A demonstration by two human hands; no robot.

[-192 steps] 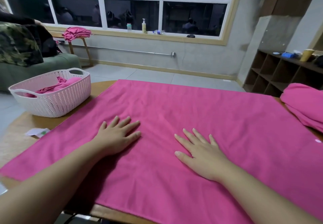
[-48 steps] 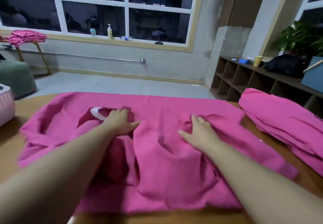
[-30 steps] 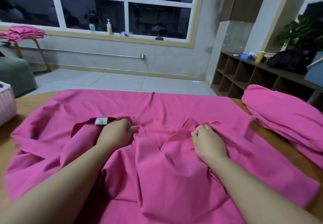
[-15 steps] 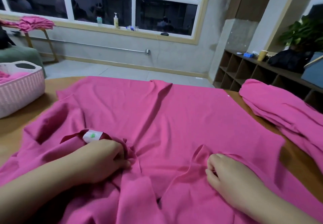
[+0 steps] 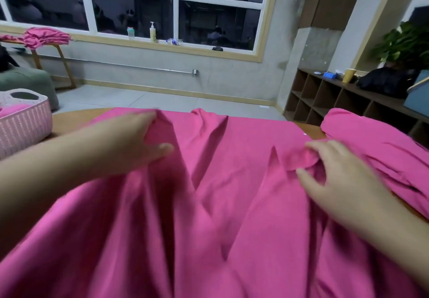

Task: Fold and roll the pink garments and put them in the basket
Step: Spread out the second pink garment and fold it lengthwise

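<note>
1. Now both hands have lifted the pink garment (image 5: 220, 204) off the worktop (image 5: 76, 117); 0.5 s ago it lay bunched flat.
2. Left hand (image 5: 137, 144) pinches a raised fold; right hand (image 5: 336, 177) grips an edge.
3. Looks like fold in progress, no roll yet.
4. Basket (image 5: 25, 121) sits far left, already holding pink cloth.

The pink garment (image 5: 209, 204) is being lifted off the desk (image 5: 76, 118) and carried toward the far edge, its near part now raised; folds are being pinched higher by the left hand (image 5: 132, 144) and right hand (image 5: 336, 177).
</note>
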